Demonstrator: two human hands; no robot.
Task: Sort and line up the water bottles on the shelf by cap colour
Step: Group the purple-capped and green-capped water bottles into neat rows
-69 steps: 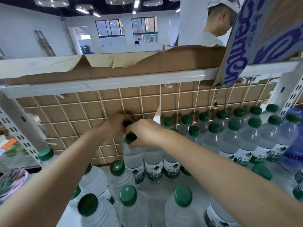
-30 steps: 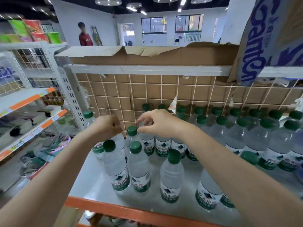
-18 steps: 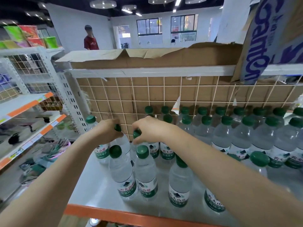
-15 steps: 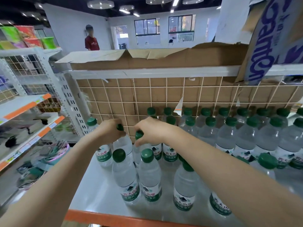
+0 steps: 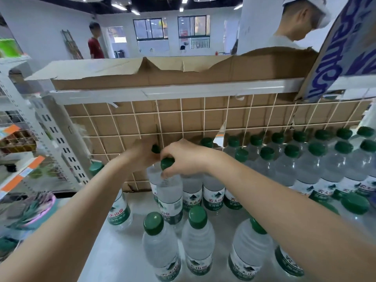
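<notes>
While both arms reach over the shelf [image 5: 130, 249], the right hand [image 5: 184, 157] pinches the green cap of a water bottle [image 5: 169, 197] by the neck, its grip curled round the top. Just beside it, the left hand [image 5: 142, 154] curls round the cap of a second bottle [image 5: 155, 149], mostly hidden behind the first. Green-capped bottles stand in rows [image 5: 305, 163] to the right along the wire grid; looser ones [image 5: 198, 239] stand near the front.
</notes>
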